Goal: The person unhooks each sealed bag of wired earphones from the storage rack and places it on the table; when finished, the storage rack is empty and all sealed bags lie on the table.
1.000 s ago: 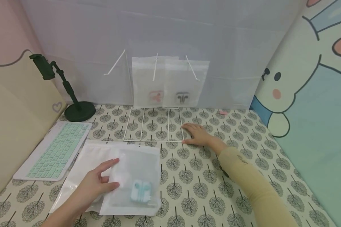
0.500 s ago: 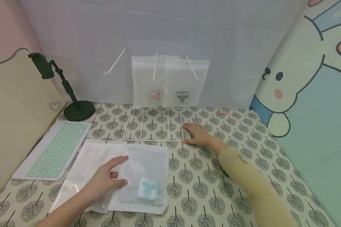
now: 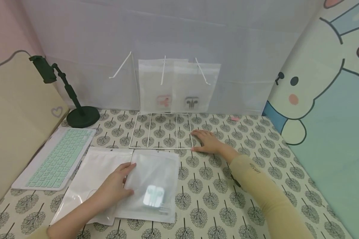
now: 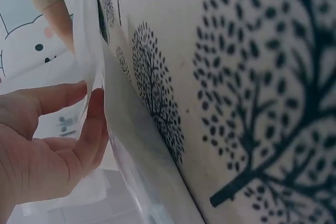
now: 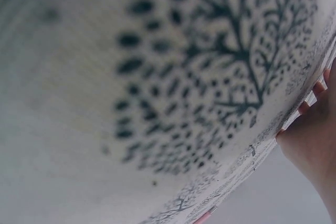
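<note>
My left hand [image 3: 116,184] pinches the left edge of a frosted zip bag [image 3: 146,166] between thumb and fingers, which also shows in the left wrist view [image 4: 68,140]. Through its front a white case with pale mint earphones [image 3: 154,196] shows. A second zip bag [image 3: 98,162] lies flat under my left arm, partly overlapped by the first. My right hand [image 3: 207,141] rests on the cloth with fingertips and thumb at the right side of a white wire rack [image 3: 177,132]. In the right wrist view that hand [image 5: 315,135] is partly cut off.
Two zip bags with pink [image 3: 164,100] and black earphones [image 3: 192,102] hang from the rack's prongs; the left prong [image 3: 120,65] carries no bag. A mint keyboard [image 3: 59,159] and a dark green phone stand [image 3: 83,116] stand left. A small pink piece [image 3: 234,119] lies at the back.
My left hand has moved right and slightly up with the pinched zip bag, which now covers less of the bag beneath. The right hand stays at the rack.
</note>
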The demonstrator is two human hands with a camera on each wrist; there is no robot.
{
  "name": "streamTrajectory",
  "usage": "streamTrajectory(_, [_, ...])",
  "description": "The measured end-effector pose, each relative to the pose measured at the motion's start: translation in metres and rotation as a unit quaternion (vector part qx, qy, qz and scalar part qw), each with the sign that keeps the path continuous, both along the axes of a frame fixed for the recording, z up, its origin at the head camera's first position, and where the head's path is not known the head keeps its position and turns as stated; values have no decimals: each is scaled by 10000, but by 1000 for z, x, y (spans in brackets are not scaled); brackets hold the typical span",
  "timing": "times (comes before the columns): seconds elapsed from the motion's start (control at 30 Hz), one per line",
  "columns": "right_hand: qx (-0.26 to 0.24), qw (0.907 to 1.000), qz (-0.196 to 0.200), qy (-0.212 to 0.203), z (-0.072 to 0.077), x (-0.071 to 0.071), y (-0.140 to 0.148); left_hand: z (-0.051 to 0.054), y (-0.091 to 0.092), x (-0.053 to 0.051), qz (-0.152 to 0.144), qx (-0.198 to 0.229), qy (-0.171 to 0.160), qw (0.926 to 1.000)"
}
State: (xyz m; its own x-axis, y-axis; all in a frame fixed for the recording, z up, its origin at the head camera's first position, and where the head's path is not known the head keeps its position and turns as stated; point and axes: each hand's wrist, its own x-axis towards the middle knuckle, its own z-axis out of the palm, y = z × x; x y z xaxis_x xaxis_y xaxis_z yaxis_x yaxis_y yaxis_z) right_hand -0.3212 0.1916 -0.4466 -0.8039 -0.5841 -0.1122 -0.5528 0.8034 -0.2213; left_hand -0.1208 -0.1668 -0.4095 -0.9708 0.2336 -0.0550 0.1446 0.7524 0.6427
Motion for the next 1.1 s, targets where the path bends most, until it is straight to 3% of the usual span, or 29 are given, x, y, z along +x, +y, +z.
streamTrajectory(0.3, [5,10000,-1,32,-1,0,1,1,-6,-3,-576,-1012,566,9916])
streamTrajectory(0.57, [-41,10000,22,19,-1,1,1,-1,-9,-4,-726,-1608,756,9814])
streamTrajectory(1.1, [36,10000,8,-2,-2,-1,1,-2,-12,0,-582,-1809,332,9812])
